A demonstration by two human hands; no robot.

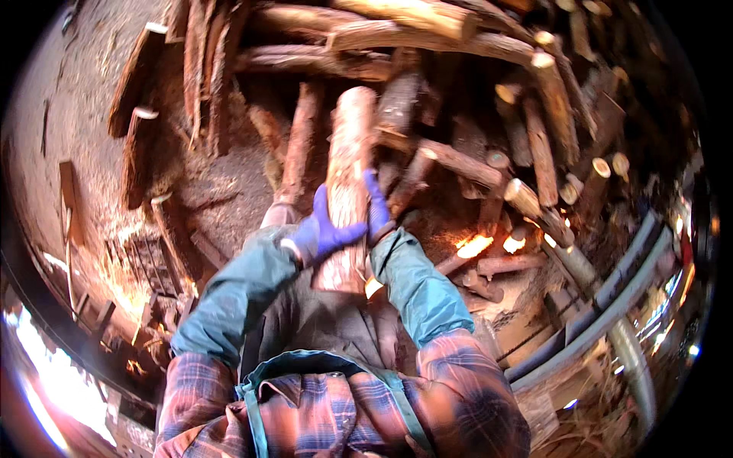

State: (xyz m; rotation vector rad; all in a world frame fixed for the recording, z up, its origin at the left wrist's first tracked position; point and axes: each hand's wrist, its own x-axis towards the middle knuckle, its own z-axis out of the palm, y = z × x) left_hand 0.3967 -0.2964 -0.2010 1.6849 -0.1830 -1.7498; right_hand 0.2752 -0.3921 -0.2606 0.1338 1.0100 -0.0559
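A thick log [351,145] with reddish-brown bark stands out lengthwise in front of me, its near end close to my lap. My left hand [327,229], in a purple glove, grips its left side with the thumb laid across the bark. On the right side, my right hand [377,206], gloved the same way, presses against the log; part of its fingers is hidden behind the wood. Teal sleeve covers [244,282] reach over both forearms. Whether the log's far end rests on other wood, I cannot tell.
Long logs [397,34] lie stacked across the far side. Shorter logs [542,145] are strewn to the right, some upright or leaning. Split pieces [137,76] stand on the left. Grey-blue pipes [603,305] curve along the right. Bark scraps cover the ground [84,114].
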